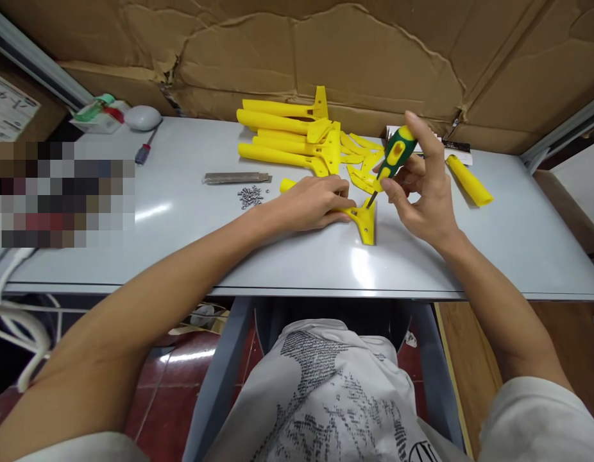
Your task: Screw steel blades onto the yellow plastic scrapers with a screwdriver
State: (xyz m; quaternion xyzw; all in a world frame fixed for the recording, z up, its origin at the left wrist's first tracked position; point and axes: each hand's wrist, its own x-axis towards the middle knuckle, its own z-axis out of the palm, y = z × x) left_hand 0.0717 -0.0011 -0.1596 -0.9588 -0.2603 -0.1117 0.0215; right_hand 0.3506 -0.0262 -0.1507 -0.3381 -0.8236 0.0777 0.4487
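Note:
My left hand [321, 202] is closed around the handle of a yellow plastic scraper [365, 224] and presses it down on the table. The scraper's wide head points right, and one small screw shows in it. In my right hand [426, 186] is a green and yellow screwdriver [397, 154], tilted, with its tip at the upper part of the scraper head. Whether a screw sits under the tip is hidden. Just left of my left hand lies a heap of small screws [250, 197]. Behind my hands, several yellow scrapers [278, 122] lie stacked with their handles to the left.
Loose yellow plastic pieces [359, 176] lie beyond the scraper. A yellow handle [470, 181] rests at the right. A strip of metal blades [237, 178], a small screwdriver [143, 154] and a white mouse [143, 118] are on the left. Cardboard [297, 51] stands along the back.

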